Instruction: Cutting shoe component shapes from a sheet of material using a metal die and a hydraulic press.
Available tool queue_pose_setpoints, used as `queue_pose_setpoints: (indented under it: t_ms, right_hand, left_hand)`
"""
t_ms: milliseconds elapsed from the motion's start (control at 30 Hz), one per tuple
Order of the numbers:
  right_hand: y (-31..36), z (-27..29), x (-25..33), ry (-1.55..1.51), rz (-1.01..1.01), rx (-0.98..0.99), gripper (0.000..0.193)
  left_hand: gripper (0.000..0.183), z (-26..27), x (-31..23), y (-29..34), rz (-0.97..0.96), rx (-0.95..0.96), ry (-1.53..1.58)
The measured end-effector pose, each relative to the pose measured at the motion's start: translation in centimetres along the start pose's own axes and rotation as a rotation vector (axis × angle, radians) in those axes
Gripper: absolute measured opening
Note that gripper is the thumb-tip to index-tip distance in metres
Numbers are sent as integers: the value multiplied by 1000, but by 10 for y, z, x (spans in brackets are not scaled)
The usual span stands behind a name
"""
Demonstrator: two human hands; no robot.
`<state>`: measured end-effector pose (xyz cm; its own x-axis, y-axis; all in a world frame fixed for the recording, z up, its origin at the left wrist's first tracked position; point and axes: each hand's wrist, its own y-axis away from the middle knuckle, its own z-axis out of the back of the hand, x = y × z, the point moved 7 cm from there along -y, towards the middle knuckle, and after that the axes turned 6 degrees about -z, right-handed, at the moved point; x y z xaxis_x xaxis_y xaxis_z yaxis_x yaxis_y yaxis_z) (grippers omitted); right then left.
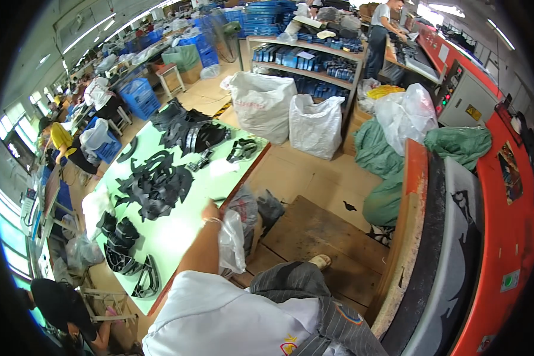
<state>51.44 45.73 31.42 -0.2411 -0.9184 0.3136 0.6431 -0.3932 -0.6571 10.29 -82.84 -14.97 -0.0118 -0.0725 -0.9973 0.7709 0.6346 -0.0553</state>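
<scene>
My left hand (pixel 210 211) is at the right edge of a pale green table (pixel 210 188), with a band round the wrist. Its fingers are too small and blurred to tell whether they hold anything. A thin dark piece (pixel 219 199) lies just beyond it. Beside the wrist, a clear plastic bag (pixel 232 240) hangs by the table's side. On the table to the left is a heap of black cut pieces (pixel 154 187). Farther off lie a bigger black pile (pixel 190 130) and small black strap-like parts (pixel 241 149). Nearer are stacked black pieces (pixel 121 243). My right hand is out of sight.
A red machine (pixel 504 237) with a grey and black bed runs along my right. Green sacks (pixel 377 148) and white woven sacks (pixel 261 104) stand ahead, before a shelf (pixel 305 71) of blue items. A wooden platform (pixel 323 237) lies underfoot. Other people work around.
</scene>
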Motion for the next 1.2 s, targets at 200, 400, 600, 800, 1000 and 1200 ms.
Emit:
queue_pose_setpoints:
  t_ms: [200, 400, 600, 800, 1000, 1200]
  right_hand:
    - [103, 176, 80, 749, -253, -86, 44]
    - [235, 182, 342, 1596, -899, -296, 45]
    - [384, 51, 353, 1015, -874, 10, 60]
    - [544, 9, 328, 852, -1379, -11, 52]
    - [602, 72, 328, 1001, -1757, -207, 54]
    - [664, 97, 321, 1119, -2256, -90, 53]
  left_hand:
    - [69, -32, 9, -82, 483, 194, 535]
    - [50, -259, -29, -32, 677, 283, 239]
    - [17, -589, -160, 306, 276, 1355, 75]
    - [18, -720, -279, 609, -607, 2056, 90]
    - [33, -802, -292, 800, -1562, 1862, 154]
    - [50, -846, -300, 865, -1706, 1512, -412]
